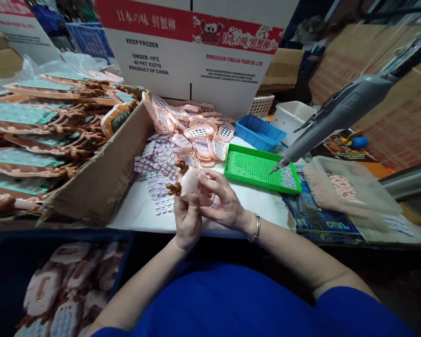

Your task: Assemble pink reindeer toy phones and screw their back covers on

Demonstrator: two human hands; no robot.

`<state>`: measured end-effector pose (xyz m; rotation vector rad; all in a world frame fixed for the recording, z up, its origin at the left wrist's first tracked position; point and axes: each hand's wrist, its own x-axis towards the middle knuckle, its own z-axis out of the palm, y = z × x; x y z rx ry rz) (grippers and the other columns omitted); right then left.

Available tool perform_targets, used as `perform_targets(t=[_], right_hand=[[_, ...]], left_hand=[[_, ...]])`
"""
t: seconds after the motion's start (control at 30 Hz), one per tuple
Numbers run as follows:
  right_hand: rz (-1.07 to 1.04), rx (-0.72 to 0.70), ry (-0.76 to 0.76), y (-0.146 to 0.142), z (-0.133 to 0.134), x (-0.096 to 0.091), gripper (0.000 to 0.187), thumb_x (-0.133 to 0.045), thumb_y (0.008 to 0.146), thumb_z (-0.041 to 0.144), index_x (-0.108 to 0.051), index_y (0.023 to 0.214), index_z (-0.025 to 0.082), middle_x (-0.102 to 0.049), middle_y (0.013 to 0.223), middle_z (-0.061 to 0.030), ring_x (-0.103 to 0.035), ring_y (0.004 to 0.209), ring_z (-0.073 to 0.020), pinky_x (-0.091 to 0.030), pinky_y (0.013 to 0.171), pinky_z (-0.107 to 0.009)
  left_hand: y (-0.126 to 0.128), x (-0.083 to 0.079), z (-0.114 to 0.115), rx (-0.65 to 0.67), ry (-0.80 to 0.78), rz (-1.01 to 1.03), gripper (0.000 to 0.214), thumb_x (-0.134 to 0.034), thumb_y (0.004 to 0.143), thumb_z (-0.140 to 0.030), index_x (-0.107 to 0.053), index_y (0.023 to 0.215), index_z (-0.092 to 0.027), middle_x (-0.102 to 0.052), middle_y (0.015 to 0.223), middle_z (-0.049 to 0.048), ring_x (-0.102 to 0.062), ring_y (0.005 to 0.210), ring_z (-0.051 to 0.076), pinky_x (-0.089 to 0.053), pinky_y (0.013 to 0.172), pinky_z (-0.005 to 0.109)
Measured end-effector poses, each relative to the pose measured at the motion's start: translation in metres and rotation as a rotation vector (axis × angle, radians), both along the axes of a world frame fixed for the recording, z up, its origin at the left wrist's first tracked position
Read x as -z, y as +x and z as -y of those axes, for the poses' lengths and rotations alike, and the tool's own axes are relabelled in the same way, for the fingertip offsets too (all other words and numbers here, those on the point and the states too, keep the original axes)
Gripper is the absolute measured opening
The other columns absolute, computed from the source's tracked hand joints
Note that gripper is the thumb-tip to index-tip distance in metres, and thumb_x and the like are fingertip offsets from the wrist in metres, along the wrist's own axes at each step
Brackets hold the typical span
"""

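A pink toy phone shell with brown antlers [188, 183] is held over the white table's front edge. My left hand [187, 221] grips it from below, fingers wrapped round its lower end. My right hand [221, 199] closes on its right side, fingers curled over the face. A silver bracelet sits on my right wrist. Sheets of small keypad pieces [155, 164] lie on the table just beyond the shell.
A cardboard box [101, 168] of finished toys stands at left. Pink shell halves [199, 133] are piled behind. A green tray of screws [257, 168] has a hanging electric screwdriver [340, 110] over it. A blue tray [259, 133], a clear tub [351, 189] and a blue bin [63, 281] surround.
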<state>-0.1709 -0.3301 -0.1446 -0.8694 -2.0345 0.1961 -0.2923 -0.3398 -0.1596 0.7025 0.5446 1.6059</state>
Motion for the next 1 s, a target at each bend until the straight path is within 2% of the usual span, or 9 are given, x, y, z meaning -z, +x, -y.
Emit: perform_targets(t=[0.13, 0.23, 0.33, 0.43, 0.6, 0.73, 0.87, 1.0], right_hand=[[-0.146, 0.037, -0.093, 0.004, 0.002, -0.016, 0.045, -0.055, 0.093, 0.051, -0.055, 0.133, 0.031, -0.062, 0.124, -0.0087, -0.061, 0.111, -0.0217, -0.053, 0.095, -0.043], [-0.174, 0.065, -0.219, 0.008, 0.003, -0.034, 0.041, -0.054, 0.093, 0.055, -0.064, 0.12, 0.026, -0.069, 0.11, -0.0069, -0.064, 0.098, -0.0191, -0.054, 0.088, -0.04], [-0.154, 0.019, -0.328, 0.012, 0.004, -0.045, 0.038, -0.057, 0.091, 0.056, -0.069, 0.102, 0.021, -0.071, 0.097, -0.0047, -0.064, 0.091, -0.0167, -0.054, 0.084, -0.036], [-0.198, 0.02, -0.382, 0.014, 0.007, -0.044, 0.039, -0.06, 0.089, 0.056, -0.069, 0.094, 0.019, -0.068, 0.088, -0.0032, -0.063, 0.082, -0.014, -0.054, 0.075, -0.031], [-0.344, 0.094, -0.406, 0.014, 0.015, -0.04, 0.037, -0.068, 0.084, 0.053, -0.063, 0.074, 0.018, -0.062, 0.076, 0.0, -0.057, 0.071, -0.0113, -0.051, 0.066, -0.027], [-0.35, 0.092, -0.396, 0.02, 0.022, -0.046, 0.033, -0.072, 0.082, 0.05, -0.063, 0.075, 0.018, -0.059, 0.073, 0.0016, -0.054, 0.068, -0.0103, -0.049, 0.065, -0.026], [-0.338, 0.068, -0.412, 0.026, 0.029, -0.047, 0.033, -0.068, 0.085, 0.051, -0.067, 0.086, 0.018, -0.06, 0.079, 0.0005, -0.056, 0.072, -0.01, -0.049, 0.066, -0.025], [-0.27, 0.155, -0.305, 0.033, 0.038, -0.043, 0.034, -0.065, 0.088, 0.049, -0.066, 0.084, 0.015, -0.055, 0.074, 0.0013, -0.053, 0.067, -0.0092, -0.046, 0.061, -0.023]], left_hand=[[-0.006, 0.008, 0.005, -0.084, 0.086, -0.117, 0.038, -0.075, 0.081, -0.043, -0.065, 0.115, -0.028, -0.069, 0.116, 0.0059, -0.061, 0.119, 0.027, -0.041, 0.109, 0.039], [-0.01, 0.006, 0.01, -0.062, 0.146, -0.201, 0.033, -0.073, 0.082, -0.041, -0.066, 0.112, -0.027, -0.068, 0.116, 0.0063, -0.061, 0.117, 0.027, -0.04, 0.109, 0.038], [-0.014, 0.0, 0.011, -0.017, 0.195, -0.297, 0.035, -0.069, 0.085, -0.043, -0.066, 0.115, -0.026, -0.068, 0.115, 0.0075, -0.061, 0.117, 0.027, -0.039, 0.109, 0.037], [-0.016, -0.002, 0.01, -0.044, 0.236, -0.373, 0.033, -0.066, 0.088, -0.042, -0.067, 0.116, -0.024, -0.068, 0.113, 0.007, -0.061, 0.113, 0.027, -0.038, 0.109, 0.037], [-0.017, -0.003, 0.01, -0.08, 0.221, -0.501, 0.022, -0.063, 0.09, -0.039, -0.071, 0.104, -0.024, -0.068, 0.099, 0.0034, -0.061, 0.102, 0.023, -0.039, 0.105, 0.032], [-0.017, -0.007, 0.012, 0.02, 0.226, -0.55, 0.024, -0.061, 0.092, -0.039, -0.069, 0.11, -0.024, -0.069, 0.1, 0.0038, -0.062, 0.1, 0.022, -0.04, 0.105, 0.032], [-0.017, -0.007, 0.013, 0.014, 0.271, -0.554, 0.023, -0.063, 0.091, -0.037, -0.07, 0.11, -0.024, -0.071, 0.1, 0.0029, -0.064, 0.098, 0.021, -0.042, 0.102, 0.031], [-0.014, -0.008, 0.012, 0.076, 0.356, -0.692, 0.026, -0.057, 0.094, -0.037, -0.067, 0.112, -0.021, -0.071, 0.102, 0.0054, -0.065, 0.097, 0.021, -0.048, 0.091, 0.031]])
